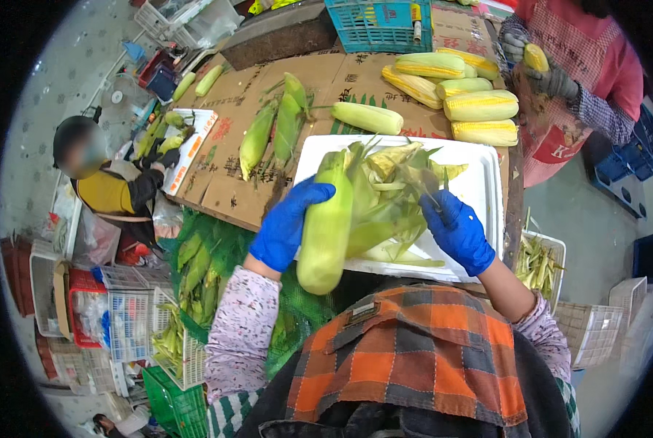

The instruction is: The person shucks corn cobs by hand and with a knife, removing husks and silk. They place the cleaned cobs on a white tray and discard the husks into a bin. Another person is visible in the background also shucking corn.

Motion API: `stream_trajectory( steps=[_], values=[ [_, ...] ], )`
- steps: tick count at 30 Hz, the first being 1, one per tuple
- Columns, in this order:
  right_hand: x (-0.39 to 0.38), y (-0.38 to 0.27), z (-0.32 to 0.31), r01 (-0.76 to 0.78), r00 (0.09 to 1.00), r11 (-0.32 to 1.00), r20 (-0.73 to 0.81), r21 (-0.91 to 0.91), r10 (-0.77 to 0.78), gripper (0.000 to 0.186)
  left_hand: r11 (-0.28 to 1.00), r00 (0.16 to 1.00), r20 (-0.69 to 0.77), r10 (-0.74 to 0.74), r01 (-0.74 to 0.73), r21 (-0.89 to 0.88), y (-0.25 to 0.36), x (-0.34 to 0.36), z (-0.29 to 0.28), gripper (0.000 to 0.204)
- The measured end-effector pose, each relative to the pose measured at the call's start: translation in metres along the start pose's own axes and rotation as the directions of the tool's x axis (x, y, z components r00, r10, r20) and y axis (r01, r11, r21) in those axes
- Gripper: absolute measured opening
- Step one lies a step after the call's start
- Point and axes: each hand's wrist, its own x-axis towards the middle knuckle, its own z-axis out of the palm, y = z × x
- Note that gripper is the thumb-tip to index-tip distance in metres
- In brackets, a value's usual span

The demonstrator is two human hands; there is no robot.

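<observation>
My left hand (pixel 288 225), in a blue glove, is wrapped round a green-husked ear of corn (pixel 322 244), which hangs tilted over the near left edge of a white foam tray (pixel 491 219). Over the tray's right side, my blue-gloved right hand (pixel 458 230) is closed on something dark and blurred that I cannot make out, close to the brownish tips of some husks. Loose green corn husks (pixel 388 219) lie heaped in the tray between my hands. Just beyond it lies a pale, mostly peeled ear (pixel 367 117).
Peeled corn ears (pixel 480 106) are piled at the far right of the cardboard-covered table (pixel 319 69); unpeeled ears (pixel 259 139) lie left. A blue crate (pixel 377 29) stands at the back. One co-worker (pixel 571 80) holds corn at right; another person (pixel 104 186) is at left.
</observation>
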Motion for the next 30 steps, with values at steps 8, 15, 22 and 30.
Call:
stream_trajectory(
  steps=[8,15,22,30],
  values=[
    [0.008,-0.029,-0.007,0.243,0.966,0.939,0.149,-0.243,-0.211,0.021,0.984,0.996,0.053,-0.078,0.069,0.167,-0.051,0.001,0.016,0.045],
    [-0.001,-0.018,-0.007,0.209,0.965,0.950,0.208,-0.231,-0.162,0.019,0.979,0.976,0.121,-0.180,0.166,0.116,-0.065,-0.003,0.027,0.061],
    [-0.038,0.071,-0.010,-0.082,0.977,0.928,0.154,-0.364,0.146,0.013,0.989,0.933,0.332,-0.139,0.149,-0.007,-0.069,-0.003,0.013,0.059],
    [-0.016,0.035,-0.032,-0.076,0.956,0.774,0.176,-0.628,0.236,0.022,0.977,0.971,0.234,0.046,0.004,-0.211,-0.029,0.032,0.016,0.057]
  ],
)
